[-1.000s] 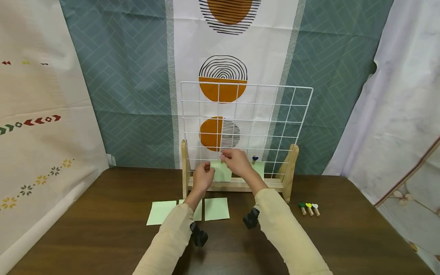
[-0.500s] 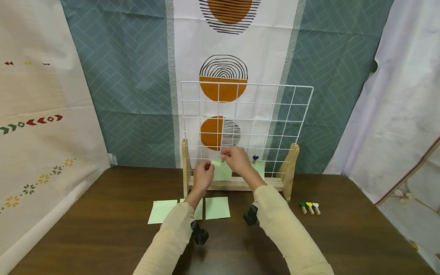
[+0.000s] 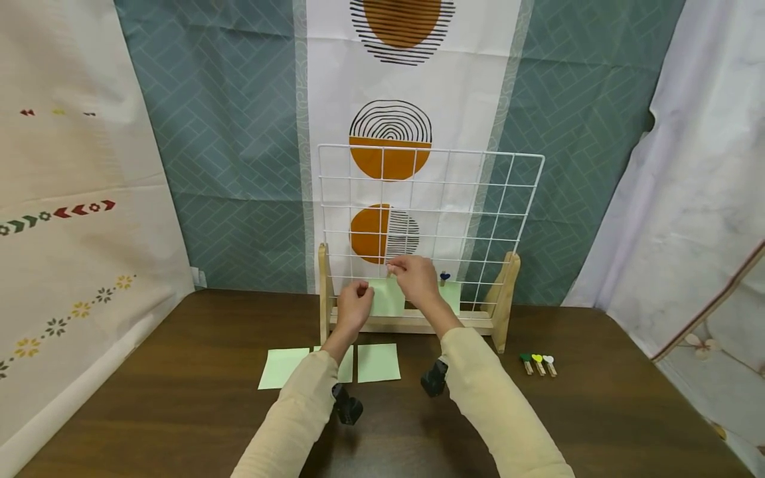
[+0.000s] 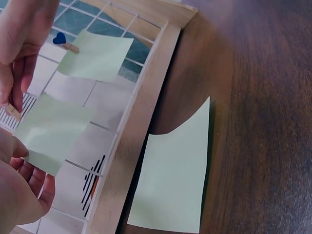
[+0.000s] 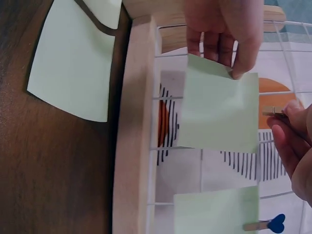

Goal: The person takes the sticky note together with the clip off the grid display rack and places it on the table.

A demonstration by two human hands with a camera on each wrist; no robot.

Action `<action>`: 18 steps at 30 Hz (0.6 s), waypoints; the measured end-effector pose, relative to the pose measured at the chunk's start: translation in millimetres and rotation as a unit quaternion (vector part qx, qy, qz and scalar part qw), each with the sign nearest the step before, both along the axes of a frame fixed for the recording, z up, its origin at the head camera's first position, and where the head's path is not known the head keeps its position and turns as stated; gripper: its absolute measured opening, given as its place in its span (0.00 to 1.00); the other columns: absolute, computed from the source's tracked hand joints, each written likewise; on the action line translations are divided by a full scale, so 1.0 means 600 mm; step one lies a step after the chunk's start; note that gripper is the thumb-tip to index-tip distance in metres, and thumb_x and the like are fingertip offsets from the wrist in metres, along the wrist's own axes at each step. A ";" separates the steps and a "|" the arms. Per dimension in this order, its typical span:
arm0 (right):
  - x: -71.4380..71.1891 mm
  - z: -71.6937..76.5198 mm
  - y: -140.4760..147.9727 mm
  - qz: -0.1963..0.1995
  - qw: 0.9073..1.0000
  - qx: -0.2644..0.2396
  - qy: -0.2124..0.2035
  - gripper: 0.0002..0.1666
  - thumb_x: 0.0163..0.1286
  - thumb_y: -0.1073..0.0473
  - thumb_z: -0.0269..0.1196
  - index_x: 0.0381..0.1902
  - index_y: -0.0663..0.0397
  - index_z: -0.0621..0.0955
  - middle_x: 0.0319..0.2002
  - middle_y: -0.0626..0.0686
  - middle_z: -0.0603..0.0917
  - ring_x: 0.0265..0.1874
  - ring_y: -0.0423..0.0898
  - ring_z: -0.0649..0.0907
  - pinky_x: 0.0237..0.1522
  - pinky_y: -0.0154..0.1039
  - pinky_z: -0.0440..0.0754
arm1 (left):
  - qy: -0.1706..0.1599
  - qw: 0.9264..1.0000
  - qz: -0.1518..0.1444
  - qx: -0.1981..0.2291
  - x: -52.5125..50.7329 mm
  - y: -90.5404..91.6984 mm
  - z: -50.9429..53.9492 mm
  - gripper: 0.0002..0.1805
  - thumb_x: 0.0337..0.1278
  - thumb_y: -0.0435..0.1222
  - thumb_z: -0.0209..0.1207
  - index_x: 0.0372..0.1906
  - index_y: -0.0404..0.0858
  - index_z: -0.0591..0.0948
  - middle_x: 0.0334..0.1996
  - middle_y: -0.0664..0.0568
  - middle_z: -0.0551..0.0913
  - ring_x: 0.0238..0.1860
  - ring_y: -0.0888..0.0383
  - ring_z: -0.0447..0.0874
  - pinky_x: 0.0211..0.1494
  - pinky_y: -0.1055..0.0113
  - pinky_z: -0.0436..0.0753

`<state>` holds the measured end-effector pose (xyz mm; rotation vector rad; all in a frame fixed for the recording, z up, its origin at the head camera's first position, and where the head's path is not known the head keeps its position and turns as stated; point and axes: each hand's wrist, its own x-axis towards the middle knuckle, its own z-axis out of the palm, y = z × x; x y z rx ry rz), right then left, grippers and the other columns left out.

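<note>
My left hand (image 3: 354, 307) pinches the side edge of a pale green paper note (image 5: 219, 105), which is held up against the white wire grid (image 3: 430, 151). Just above the note's top edge, my right hand (image 3: 415, 282) pinches a small wooden clothespin (image 5: 271, 111). In the right wrist view a narrow gap separates that clothespin's tip from the paper. To the right, a second green note (image 3: 451, 299) hangs on the grid by a clothespin with a navy heart (image 3: 445, 277). The head of the clothespin in my right hand is hidden by the fingers.
Wooden feet (image 3: 507, 299) and a wooden base bar hold the grid upright. Several green notes (image 3: 378, 363) lie in a row on the brown table (image 3: 239, 431), one partly behind my left arm. Three heart clothespins (image 3: 538, 364), green, yellow and white, lie at the right.
The clothespin in my right hand has shifted slightly up, from overlapping the note's top edge to just above it. My left hand stays at the note's edge.
</note>
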<state>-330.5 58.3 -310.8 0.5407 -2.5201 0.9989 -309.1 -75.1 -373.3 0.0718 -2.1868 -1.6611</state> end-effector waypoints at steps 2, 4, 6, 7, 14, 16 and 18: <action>0.003 0.002 0.002 0.008 1.000 -0.015 0.005 0.12 0.69 0.60 0.62 0.46 0.60 0.86 0.39 0.54 0.87 0.35 0.49 0.84 0.35 0.41 0.79 | -0.004 1.000 0.000 0.003 0.003 0.000 0.002 0.11 0.63 0.30 0.54 0.43 0.26 0.80 0.36 0.41 0.80 0.39 0.48 0.77 0.43 0.56 0.77; 0.007 0.003 0.005 0.019 0.999 -0.027 0.002 0.13 0.69 0.61 0.61 0.47 0.62 0.85 0.41 0.55 0.87 0.38 0.50 0.84 0.39 0.43 0.80 | -0.007 1.000 0.001 0.008 0.005 0.001 0.004 0.11 0.62 0.30 0.54 0.43 0.26 0.80 0.37 0.42 0.80 0.40 0.48 0.77 0.44 0.57 0.77; 0.011 0.003 0.007 0.030 0.999 -0.042 -0.010 0.13 0.70 0.61 0.61 0.48 0.62 0.84 0.41 0.56 0.87 0.39 0.50 0.84 0.40 0.43 0.81 | -0.008 1.000 0.000 0.013 0.007 0.000 0.005 0.10 0.62 0.30 0.55 0.42 0.26 0.80 0.36 0.42 0.80 0.39 0.49 0.76 0.43 0.58 0.76; 0.012 0.003 0.009 0.036 0.998 -0.049 -0.016 0.13 0.70 0.62 0.61 0.47 0.63 0.84 0.41 0.56 0.87 0.38 0.51 0.85 0.39 0.43 0.82 | -0.007 1.000 -0.001 0.016 0.008 0.000 0.005 0.10 0.62 0.30 0.55 0.42 0.26 0.80 0.36 0.42 0.80 0.39 0.49 0.76 0.43 0.58 0.76; 0.020 0.002 0.025 0.073 0.992 -0.081 -0.055 0.12 0.67 0.63 0.63 0.46 0.63 0.84 0.41 0.57 0.86 0.41 0.51 0.85 0.37 0.40 0.83 | -0.011 0.999 -0.002 0.049 0.011 -0.008 0.003 0.10 0.61 0.29 0.56 0.41 0.26 0.80 0.35 0.43 0.79 0.40 0.50 0.75 0.43 0.62 0.75; 0.020 0.002 0.031 0.067 0.993 -0.081 -0.056 0.12 0.67 0.62 0.64 0.46 0.61 0.84 0.41 0.56 0.86 0.43 0.51 0.85 0.39 0.41 0.83 | -0.017 0.998 -0.006 0.060 0.014 -0.012 0.004 0.10 0.61 0.29 0.56 0.41 0.25 0.80 0.36 0.43 0.79 0.40 0.50 0.75 0.42 0.64 0.74; 0.019 0.003 0.036 0.062 0.994 -0.079 -0.053 0.12 0.67 0.60 0.63 0.46 0.60 0.84 0.41 0.56 0.87 0.42 0.51 0.85 0.40 0.42 0.83 | -0.024 0.997 -0.012 0.069 0.020 -0.016 0.005 0.10 0.62 0.30 0.55 0.43 0.25 0.79 0.36 0.43 0.79 0.38 0.52 0.74 0.39 0.67 0.74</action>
